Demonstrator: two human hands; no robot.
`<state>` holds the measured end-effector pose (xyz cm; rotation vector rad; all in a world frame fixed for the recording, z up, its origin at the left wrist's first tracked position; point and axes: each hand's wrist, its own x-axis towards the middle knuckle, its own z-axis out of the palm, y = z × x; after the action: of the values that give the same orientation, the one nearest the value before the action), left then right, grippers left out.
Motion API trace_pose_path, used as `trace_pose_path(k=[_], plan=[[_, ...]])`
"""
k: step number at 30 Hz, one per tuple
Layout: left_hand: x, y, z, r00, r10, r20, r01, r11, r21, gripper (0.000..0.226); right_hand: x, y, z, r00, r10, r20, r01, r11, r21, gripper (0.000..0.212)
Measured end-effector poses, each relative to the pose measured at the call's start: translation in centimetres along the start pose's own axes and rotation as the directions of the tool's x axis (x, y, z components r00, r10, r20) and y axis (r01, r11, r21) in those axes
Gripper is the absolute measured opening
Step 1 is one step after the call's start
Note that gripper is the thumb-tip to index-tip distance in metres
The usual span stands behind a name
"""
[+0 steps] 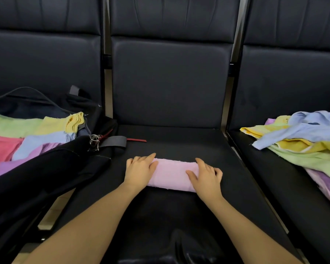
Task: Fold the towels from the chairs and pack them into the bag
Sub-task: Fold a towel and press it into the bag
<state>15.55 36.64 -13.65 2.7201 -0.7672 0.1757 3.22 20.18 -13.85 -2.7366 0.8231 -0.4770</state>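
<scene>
A pink towel (172, 174), folded into a narrow strip, lies across the middle chair's black seat (179, 141). My left hand (140, 171) rests flat on its left end with fingers straight. My right hand (206, 175) presses flat on its right end. An open black bag (51, 168) lies on the left chair, and folded towels (32, 138) in green, yellow, blue, red and purple show inside it. A loose heap of unfolded towels (303, 141) in blue, yellow, green and purple sits on the right chair.
Three black padded chairs stand side by side with tall backrests (170, 80). The bag's strap with a metal key ring (94, 141) and a red tab (136, 140) spills onto the middle seat's left edge. Narrow gaps separate the seats.
</scene>
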Motion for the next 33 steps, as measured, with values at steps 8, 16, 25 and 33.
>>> trace_pose_path(k=[8, 16, 25, 33], plan=[[-1.1, -0.3, -0.3, 0.993, 0.117, -0.017, -0.116, 0.992, 0.044, 0.035, -1.0, -2.1, -0.6, 0.992, -0.013, 0.129, -0.01, 0.985, 0.171, 0.04], [-3.0, -0.7, -4.2, 0.894, 0.26, -0.365, -0.151, 0.942, 0.301, 0.035, -2.5, -4.2, -3.7, 0.985, -0.168, -0.025, 0.169, 0.953, 0.252, 0.033], [-6.5, -4.3, -12.4, 0.824, 0.205, -0.528, -0.06, 0.959, 0.279, 0.025, -3.6, -11.4, -7.4, 0.933, -0.26, -0.248, 0.354, 0.782, 0.513, 0.021], [-6.1, -13.4, -20.0, 0.754, -0.031, -0.656, 0.098, 0.993, 0.066, 0.037, -2.9, -23.7, -9.4, 0.886, -0.338, -0.316, 0.462, 0.683, 0.565, 0.019]])
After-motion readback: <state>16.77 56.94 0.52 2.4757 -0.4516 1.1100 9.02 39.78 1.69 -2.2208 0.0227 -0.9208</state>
